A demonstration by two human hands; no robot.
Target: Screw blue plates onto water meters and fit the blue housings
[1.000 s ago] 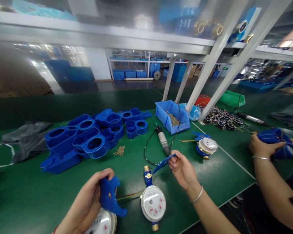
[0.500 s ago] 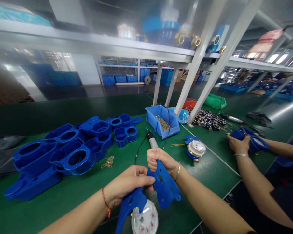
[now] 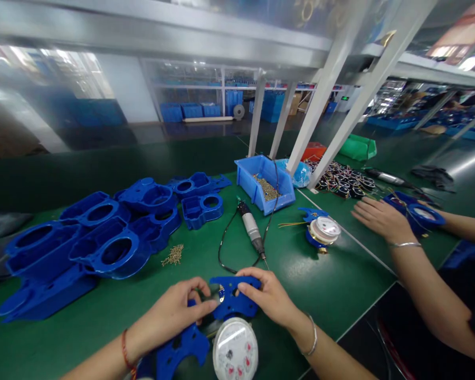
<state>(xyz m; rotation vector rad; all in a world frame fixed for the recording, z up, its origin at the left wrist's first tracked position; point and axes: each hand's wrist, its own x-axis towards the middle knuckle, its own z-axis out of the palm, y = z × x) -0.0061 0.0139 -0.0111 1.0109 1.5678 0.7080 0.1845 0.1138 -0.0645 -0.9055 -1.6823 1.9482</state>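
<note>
The plate (image 3: 242,306), pinched by the right hand (image 3: 271,295), sits over the meter's (image 3: 235,348) far end, seemingly unfastened, the left hand's (image 3: 182,306) fingers bent beside it, grip unclear, while screws (image 3: 174,255) and driver (image 3: 251,227) lie beyond, unused.

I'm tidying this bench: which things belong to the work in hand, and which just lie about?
Seemingly in the work:
blue plate held by the right hand
second blue plate by the left hand
round meter
probably corded screwdriver and loose screws

Apparently lying about:
green bin
dark crumpled material, far right
</note>
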